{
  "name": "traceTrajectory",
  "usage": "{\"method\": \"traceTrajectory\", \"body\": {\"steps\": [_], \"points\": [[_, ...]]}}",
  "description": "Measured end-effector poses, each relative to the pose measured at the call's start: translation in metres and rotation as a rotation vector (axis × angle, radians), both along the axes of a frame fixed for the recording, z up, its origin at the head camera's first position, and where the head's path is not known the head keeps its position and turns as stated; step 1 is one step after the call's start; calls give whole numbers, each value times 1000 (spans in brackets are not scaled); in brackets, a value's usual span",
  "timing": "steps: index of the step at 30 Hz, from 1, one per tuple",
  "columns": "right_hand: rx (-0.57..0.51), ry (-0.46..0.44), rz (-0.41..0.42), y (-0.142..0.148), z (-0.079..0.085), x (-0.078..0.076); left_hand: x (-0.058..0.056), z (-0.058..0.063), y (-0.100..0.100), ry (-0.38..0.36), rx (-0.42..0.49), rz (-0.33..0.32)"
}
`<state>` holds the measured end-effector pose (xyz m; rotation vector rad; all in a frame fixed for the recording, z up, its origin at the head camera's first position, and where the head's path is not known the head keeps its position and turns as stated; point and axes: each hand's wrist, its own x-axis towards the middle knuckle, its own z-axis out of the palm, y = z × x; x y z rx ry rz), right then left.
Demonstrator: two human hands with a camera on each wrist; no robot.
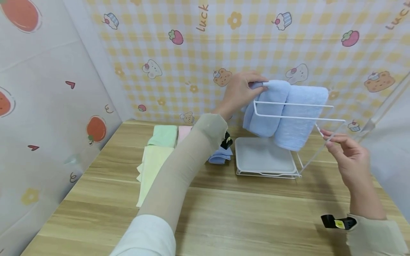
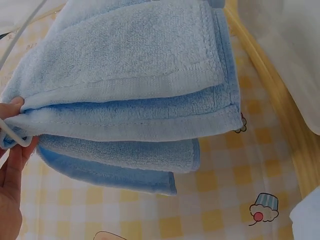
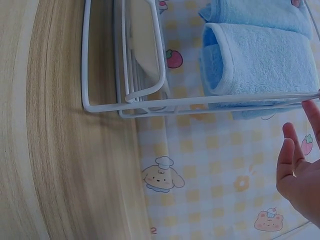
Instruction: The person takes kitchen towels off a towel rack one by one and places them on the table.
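My left hand (image 1: 241, 90) pinches the upper edge of a light blue towel (image 1: 301, 117) at the top bar of a white wire rack (image 1: 301, 117). The towel is draped over the bar in two side-by-side parts. In the left wrist view, its layered ends (image 2: 130, 125) hang loose, and thumb and fingers grip the gathered corner beside the bent wire. My right hand (image 1: 350, 158) is at the rack's right side. One fingertip touches the side wire (image 3: 225, 102) in the right wrist view, while the thumb and another finger stand apart from it.
A pale grey tray (image 1: 266, 156) sits in the rack's base on the wooden table (image 1: 240, 220). To the left lie folded green (image 1: 164, 135), pink (image 1: 184, 133) and yellow cloths (image 1: 155, 167), plus a darker blue cloth (image 1: 220, 156). A patterned wall covering (image 1: 192, 53) stands behind.
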<state>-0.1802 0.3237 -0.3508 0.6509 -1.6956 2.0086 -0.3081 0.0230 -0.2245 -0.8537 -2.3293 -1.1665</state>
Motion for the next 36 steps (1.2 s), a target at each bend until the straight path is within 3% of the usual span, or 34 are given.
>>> {"method": "traceTrajectory", "body": {"steps": [14, 24, 31, 36], "points": [[12, -5, -12, 0, 0, 3, 2, 11, -13, -25, 148, -17], [5, 0, -19, -2, -1, 3, 6, 19, -25, 45, 243, -66], [-2, 1, -22, -3, -1, 3, 8, 22, -32, 80, 336, -48], [0, -14, -76, -5, -1, 4, 11, 22, -37, 66, 410, -38]]}}
